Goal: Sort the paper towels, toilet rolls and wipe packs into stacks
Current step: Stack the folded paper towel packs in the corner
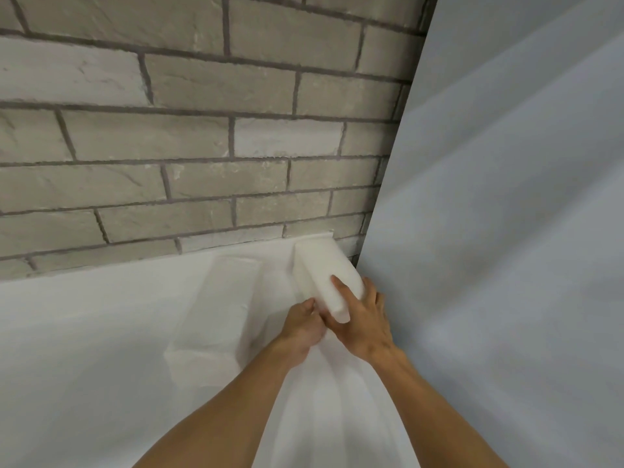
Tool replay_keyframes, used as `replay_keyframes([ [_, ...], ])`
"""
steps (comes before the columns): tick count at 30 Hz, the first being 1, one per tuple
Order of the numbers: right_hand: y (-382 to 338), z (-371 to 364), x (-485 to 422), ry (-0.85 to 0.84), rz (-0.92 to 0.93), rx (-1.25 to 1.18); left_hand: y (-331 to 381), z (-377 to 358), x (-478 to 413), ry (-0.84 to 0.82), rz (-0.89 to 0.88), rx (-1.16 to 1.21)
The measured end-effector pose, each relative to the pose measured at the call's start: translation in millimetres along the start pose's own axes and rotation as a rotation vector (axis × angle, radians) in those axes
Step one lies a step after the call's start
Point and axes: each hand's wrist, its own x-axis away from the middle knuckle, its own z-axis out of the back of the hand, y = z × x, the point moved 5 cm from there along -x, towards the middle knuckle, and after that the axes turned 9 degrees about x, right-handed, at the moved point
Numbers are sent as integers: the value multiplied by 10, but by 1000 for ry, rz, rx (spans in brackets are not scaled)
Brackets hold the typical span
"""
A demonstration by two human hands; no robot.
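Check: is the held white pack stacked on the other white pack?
No, the held pack is beside the other pack, with a gap between them.

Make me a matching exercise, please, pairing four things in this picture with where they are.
Things:
1. left pack
2. right pack
3. brick wall
4. grey panel

Places:
A. behind the table
B. gripped by the left hand and right hand
C. standing along the right side
D. lying free on the table

Pairs: 1-D, 2-B, 3-A, 4-C.
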Motion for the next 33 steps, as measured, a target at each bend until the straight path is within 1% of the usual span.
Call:
replay_keyframes([
  [4,27,-8,-13,-19,2,-1,18,18,-8,-6,-18,-45],
  [7,-17,-12,17,-79,0,-15,39,29,27,-34,-41,-168],
  [9,-30,25,29,-105,-11,-18,90,70,86,-12,-61,-241],
  [10,-41,58,29,-86,-15,0,138,107,116,20,-74,-267],
  [11,-60,101,31,-27,-16,27,203,149,143,49,-100,-275],
  [13,-152,223,72,197,4,14,405,244,197,70,-184,-241],
  [15,-302,331,157,395,37,-142,668,359,282,63,-296,-176],
  [16,-393,352,205,429,56,-249,797,445,331,76,-343,-155],
  [17,-502,355,257,410,74,-360,923,537,392,97,-387,-140],
  [18,-621,327,314,348,85,-460,1026,644,462,122,-424,-142],
  [20,-870,225,437,186,88,-625,1153,893,578,206,-493,-199],
  [22,-1094,64,548,35,67,-724,1167,1171,636,320,-540,-306],
  [24,-1282,-135,657,-130,21,-765,1093,1441,640,421,-517,-425],
  [26,-1429,-329,743,-257,-15,-782,960,1684,603,484,-417,-486],
  [28,-1528,-482,800,-314,-26,-827,795,1851,551,472,-290,-460],
  [31,-1583,-592,820,-302,-63,-894,511,1923,467,337,-109,-331],
  [33,-1585,-597,807,-290,-79,-900,394,1917,438,257,-62,-266],
])
